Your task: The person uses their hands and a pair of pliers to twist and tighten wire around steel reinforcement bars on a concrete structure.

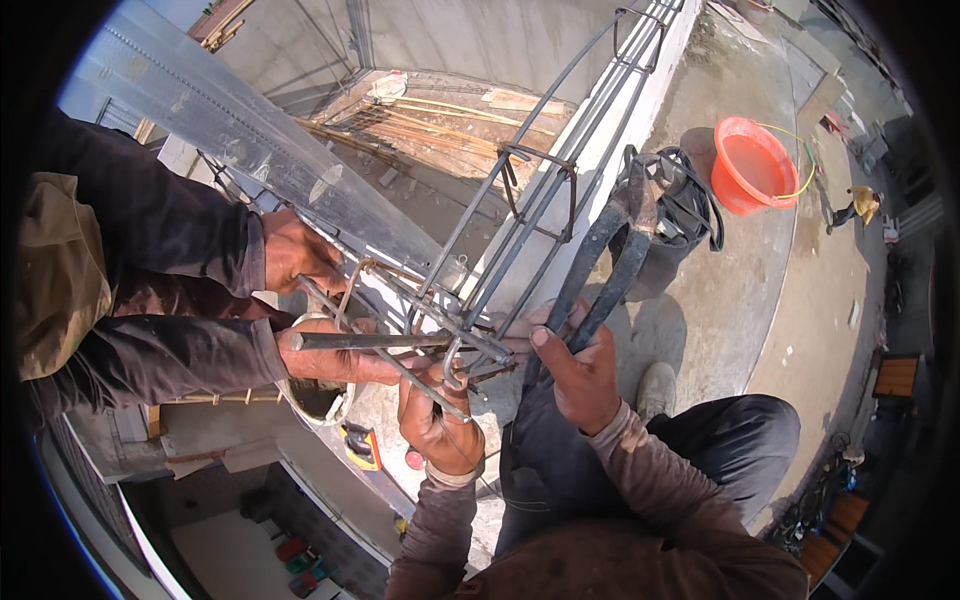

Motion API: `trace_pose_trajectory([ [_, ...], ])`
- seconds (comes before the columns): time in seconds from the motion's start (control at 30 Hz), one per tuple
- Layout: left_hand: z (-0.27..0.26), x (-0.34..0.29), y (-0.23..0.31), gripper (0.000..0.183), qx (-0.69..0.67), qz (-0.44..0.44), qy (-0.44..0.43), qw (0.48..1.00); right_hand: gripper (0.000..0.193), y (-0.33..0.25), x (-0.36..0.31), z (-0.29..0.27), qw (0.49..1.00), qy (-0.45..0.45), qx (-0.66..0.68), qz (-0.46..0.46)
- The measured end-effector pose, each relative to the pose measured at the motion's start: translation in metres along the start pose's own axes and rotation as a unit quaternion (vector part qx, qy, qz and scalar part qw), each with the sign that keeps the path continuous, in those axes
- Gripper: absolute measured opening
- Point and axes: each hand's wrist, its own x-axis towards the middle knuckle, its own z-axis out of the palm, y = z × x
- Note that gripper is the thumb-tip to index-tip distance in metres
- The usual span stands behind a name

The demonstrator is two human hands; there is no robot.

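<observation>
A rebar cage of long steel bars and square stirrups runs from the centre to the upper right. My left hand is closed at its near end, fingers curled against the rebar beside a hooked bar end; part of the grip is hidden. A thin wire trails below that hand. In my right hand are the dark handles of long pincers, jaws pointing away. Another person's hands come in from the left: one hand at the upper bars, the other beneath a bar end.
Beyond the pincers sits a black bag, with an orange-red bucket farther right. A metal beam slants across the upper left. A white bucket and a yellow-and-black tool stand near my left hand. Another person is far right.
</observation>
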Motion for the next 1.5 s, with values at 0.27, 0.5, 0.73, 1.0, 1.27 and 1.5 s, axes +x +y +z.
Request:
trace_pose_trajectory([
  [0.27,-0.008,0.003,-0.005,0.02,0.085,0.037,-0.033,0.995,0.021,0.003,-0.001,-0.001,0.992,-0.025,-0.123,-0.021],
  [0.5,-0.01,0.012,-0.008,0.019,0.096,0.031,-0.046,0.994,0.023,0.001,0.008,0.009,0.997,0.033,-0.071,-0.019],
  [0.73,-0.021,0.006,-0.013,0.013,0.124,0.059,-0.1,0.986,0.024,-0.005,0.004,-0.005,0.982,-0.028,-0.184,0.026],
  [1.0,-0.033,-0.044,-0.041,0.023,-0.075,-0.133,-0.066,0.986,0.023,-0.002,0.001,-0.006,0.978,0.06,-0.199,-0.004],
  [1.27,-0.019,-0.026,-0.068,0.012,0.035,-0.03,-0.141,0.989,0.021,-0.015,-0.01,-0.014,0.976,0.093,-0.195,0.023],
  [1.5,-0.032,-0.033,-0.074,0.039,-0.096,-0.179,-0.113,0.973,0.022,-0.018,-0.052,-0.041,0.969,0.073,-0.234,-0.001],
])
